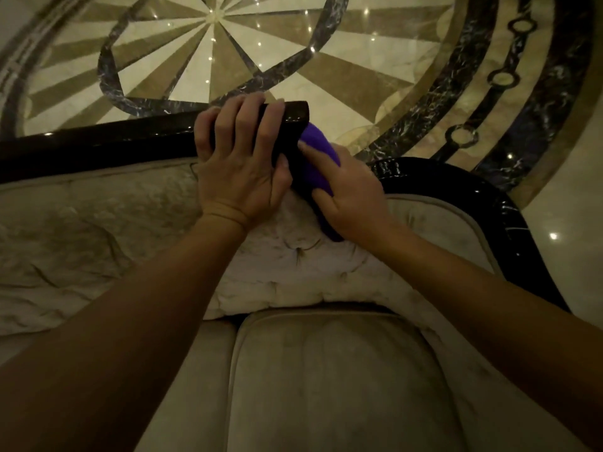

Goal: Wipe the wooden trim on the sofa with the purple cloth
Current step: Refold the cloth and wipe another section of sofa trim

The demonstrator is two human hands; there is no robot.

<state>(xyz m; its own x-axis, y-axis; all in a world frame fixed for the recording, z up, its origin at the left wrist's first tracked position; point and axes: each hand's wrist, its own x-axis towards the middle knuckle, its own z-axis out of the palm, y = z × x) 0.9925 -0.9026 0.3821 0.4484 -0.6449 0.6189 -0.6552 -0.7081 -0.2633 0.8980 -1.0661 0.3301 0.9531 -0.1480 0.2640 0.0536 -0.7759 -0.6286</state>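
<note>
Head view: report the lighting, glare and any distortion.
Head view: dim and warm overall; pinpoint light reflections speckle the marble floor; small highlights glint on the glossy wooden trim; wide-angle lens bends that trim into a curve; the purple cloth in the right hand stays vivid.

Grand home sitting room or lobby: polished marble floor (326,37) inlaid with a starburst medallion, and a tufted cream velvet sofa (319,370) edged with glossy dark wooden trim (98,148).
</note>
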